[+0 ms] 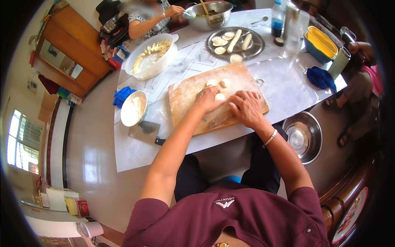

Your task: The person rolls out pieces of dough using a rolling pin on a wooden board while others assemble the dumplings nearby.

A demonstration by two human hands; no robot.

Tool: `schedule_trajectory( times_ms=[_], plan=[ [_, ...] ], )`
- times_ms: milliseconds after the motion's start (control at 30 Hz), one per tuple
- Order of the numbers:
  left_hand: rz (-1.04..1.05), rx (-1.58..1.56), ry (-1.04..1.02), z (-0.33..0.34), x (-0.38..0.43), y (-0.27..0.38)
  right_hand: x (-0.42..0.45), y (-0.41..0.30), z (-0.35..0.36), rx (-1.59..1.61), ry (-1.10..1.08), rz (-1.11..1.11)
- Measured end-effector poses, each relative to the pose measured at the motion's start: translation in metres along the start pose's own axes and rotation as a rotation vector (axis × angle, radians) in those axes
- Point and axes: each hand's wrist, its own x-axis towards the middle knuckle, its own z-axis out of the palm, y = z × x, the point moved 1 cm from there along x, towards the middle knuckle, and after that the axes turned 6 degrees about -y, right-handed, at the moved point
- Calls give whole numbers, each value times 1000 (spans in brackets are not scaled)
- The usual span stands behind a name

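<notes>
A floured wooden board [182, 92] lies before me on the table. My left hand [207, 99] is on it, fingers curled down beside a small round dough piece [219, 97]; whether they grip anything is hidden. To the right, my right hand [247, 106] is palm down near the board's right edge, and what may be under the palm does not show. Two more dough pieces [225, 82] lie just beyond my left fingers. Past the board's far edge, a round metal tray [257, 51] holds flat dough rounds [220, 50] and two dough rolls [234, 40].
Left of the board are a bowl of flour [133, 108], a cleaver [145, 131] and a blue cloth [122, 96]. Filled dumplings [160, 48] sit in a plastic tub [148, 69]. Across the table, a person's hand [175, 11] is at a steel bowl [226, 18]. A metal basin [302, 136] stands below, right.
</notes>
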Motion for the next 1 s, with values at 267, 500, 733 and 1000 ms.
schedule_trajectory(
  times_ms=[267, 500, 733, 1000],
  plan=[
    [-269, -577, -235, -5, -26, -24, 1, -3, 20, -125, 126, 98],
    [-457, -707, -193, -14, -41, -16, 9, -20, 14, -141, -93, 161],
    [-320, -684, -27, 2, -31, -26, 20, -18, 21, -262, -219, 210],
    [-103, -575, 12, 3, -29, -32, 51, -10, 32, -278, -308, 334]
  ],
)
